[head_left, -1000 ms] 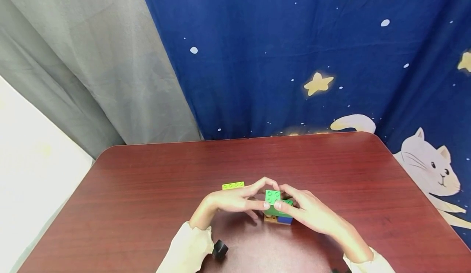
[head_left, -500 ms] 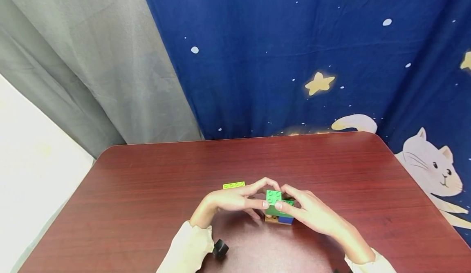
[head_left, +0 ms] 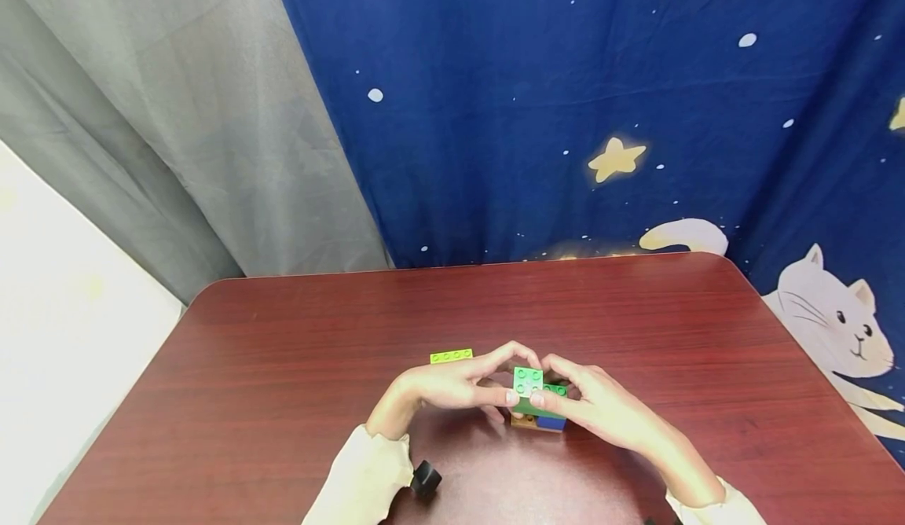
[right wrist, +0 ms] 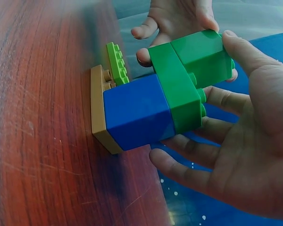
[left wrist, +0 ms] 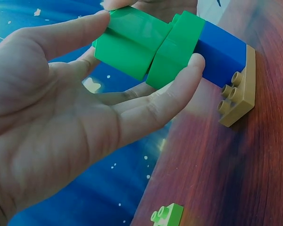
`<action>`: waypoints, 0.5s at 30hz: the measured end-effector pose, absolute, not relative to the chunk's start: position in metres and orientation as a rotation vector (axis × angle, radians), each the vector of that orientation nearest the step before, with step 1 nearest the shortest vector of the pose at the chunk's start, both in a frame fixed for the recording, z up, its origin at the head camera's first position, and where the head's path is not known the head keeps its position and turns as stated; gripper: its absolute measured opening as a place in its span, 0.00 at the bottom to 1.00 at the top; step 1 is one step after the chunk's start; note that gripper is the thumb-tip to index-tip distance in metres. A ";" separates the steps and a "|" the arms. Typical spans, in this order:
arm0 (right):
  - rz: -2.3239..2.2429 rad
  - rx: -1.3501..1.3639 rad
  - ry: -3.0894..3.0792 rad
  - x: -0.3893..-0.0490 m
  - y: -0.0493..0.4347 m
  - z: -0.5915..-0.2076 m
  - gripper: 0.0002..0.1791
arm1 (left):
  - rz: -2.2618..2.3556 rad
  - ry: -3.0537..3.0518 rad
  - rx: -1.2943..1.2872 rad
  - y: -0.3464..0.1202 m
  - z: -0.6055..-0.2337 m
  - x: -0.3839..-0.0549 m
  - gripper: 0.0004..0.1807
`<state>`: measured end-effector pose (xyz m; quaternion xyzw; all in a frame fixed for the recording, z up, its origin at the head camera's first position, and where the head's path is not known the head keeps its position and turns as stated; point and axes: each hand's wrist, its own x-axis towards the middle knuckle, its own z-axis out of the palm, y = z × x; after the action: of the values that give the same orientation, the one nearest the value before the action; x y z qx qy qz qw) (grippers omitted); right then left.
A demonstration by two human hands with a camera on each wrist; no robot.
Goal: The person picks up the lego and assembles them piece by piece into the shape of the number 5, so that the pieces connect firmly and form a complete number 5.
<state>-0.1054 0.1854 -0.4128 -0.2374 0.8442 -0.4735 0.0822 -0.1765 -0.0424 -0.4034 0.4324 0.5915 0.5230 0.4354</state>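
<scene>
A stack of toy building bricks stands on the table before me. Its base is a tan plate (right wrist: pixel 98 103), with studs showing at one end. On the plate's other end sits a blue brick (right wrist: pixel 139 110); a longer green brick (right wrist: pixel 177 89) lies across that. The topmost piece is a square green brick (head_left: pixel 527 381). My left hand (head_left: pixel 452 383) pinches this top brick from the left, one lower fingertip at the longer green brick. From the right, my right hand (head_left: pixel 601 407) pinches the same top brick, its other fingers spread behind the stack.
A lime green brick (head_left: pixel 451 356) with a row of studs lies on the wooden table (head_left: pixel 318 328), just behind my left hand. Beyond the table's far edge hang a grey curtain (head_left: pixel 212 116) and a blue star-patterned curtain (head_left: pixel 495 116).
Both hands keep their hold on the top green brick, and the stack stays in place. The whole head view shifts very slightly.
</scene>
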 end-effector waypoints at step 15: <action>-1.441 -0.702 2.502 -0.106 0.184 -0.413 0.05 | 1.303 1.469 0.979 -0.042 -0.403 -0.175 0.19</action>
<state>-0.1063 0.1845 -0.4131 -0.2354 0.8390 -0.4831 0.0853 -0.1746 -0.0421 -0.4031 0.3970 0.5958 0.5285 0.4561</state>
